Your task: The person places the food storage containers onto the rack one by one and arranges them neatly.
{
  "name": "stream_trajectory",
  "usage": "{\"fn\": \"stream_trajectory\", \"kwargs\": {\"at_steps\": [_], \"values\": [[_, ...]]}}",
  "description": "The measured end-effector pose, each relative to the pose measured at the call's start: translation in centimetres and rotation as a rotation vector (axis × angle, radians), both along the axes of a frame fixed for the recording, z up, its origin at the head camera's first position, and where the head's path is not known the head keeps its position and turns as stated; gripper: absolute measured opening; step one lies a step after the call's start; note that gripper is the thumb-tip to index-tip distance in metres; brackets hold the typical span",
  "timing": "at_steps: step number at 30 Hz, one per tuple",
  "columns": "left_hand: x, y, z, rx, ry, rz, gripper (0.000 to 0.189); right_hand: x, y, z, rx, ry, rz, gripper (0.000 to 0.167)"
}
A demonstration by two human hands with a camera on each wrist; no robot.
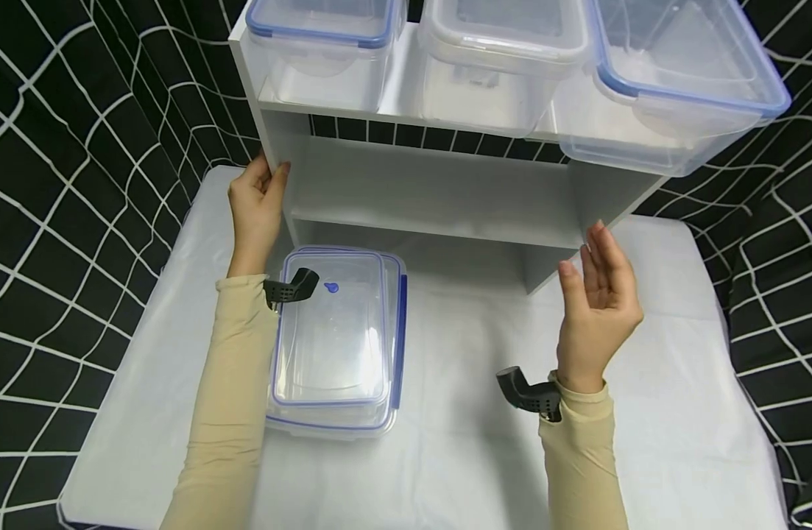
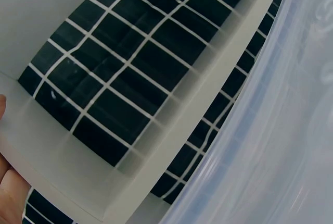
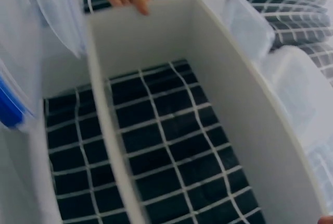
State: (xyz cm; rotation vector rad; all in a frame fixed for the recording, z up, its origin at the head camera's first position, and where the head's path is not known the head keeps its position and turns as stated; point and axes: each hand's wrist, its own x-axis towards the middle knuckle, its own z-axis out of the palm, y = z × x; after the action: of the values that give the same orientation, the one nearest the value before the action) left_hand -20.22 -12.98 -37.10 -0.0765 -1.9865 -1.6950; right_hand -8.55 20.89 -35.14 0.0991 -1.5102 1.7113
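A white shelf unit [image 1: 439,184] stands at the back of the table. My left hand [image 1: 255,210] grips the front edge of its left side panel, thumb on the inner face and fingers around the outside. The left wrist view shows part of that hand [image 2: 11,195] at the panel's edge. By the right side panel [image 1: 614,195], my right hand [image 1: 598,316] is raised with its fingers extended and nothing in it. Beside my left forearm lies a stack of clear lidded containers [image 1: 329,338] with blue seals.
On the unit's top board sit three clear containers: a blue-rimmed one [image 1: 326,70] at left, a white-lidded one [image 1: 505,81] in the middle, and a large blue-rimmed one [image 1: 684,88] overhanging the front edge at right. White cloth [image 1: 445,456] covers the table. Black grid-patterned fabric [image 1: 68,221] surrounds it.
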Motion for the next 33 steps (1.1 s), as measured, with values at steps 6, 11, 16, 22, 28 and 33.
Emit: {"fn": "stream_trajectory", "kwargs": {"at_steps": [6,11,16,22,28,33], "values": [[-0.1,0.0,0.2,0.001,0.003,0.008,0.024,1.6,-2.1,-1.4,0.088,0.0,0.056,0.045],[-0.2,0.0,0.2,0.011,0.018,0.007,0.023,2.7,-3.4,-2.1,0.113,0.004,0.119,0.046],[0.0,0.1,0.2,0.005,0.003,0.007,0.024,3.8,-4.7,-3.4,0.148,-0.01,0.208,0.045],[-0.1,0.1,0.1,0.002,0.004,0.006,0.025,5.2,-6.8,-5.9,0.244,-0.016,0.34,0.049],[-0.1,0.1,0.0,0.011,0.013,0.013,0.023,6.9,-8.7,-8.2,0.335,-0.074,0.466,0.053],[-0.1,0.1,-0.1,0.004,0.031,0.018,0.022,8.0,-10.1,-9.5,0.364,-0.058,0.594,0.058]]}}
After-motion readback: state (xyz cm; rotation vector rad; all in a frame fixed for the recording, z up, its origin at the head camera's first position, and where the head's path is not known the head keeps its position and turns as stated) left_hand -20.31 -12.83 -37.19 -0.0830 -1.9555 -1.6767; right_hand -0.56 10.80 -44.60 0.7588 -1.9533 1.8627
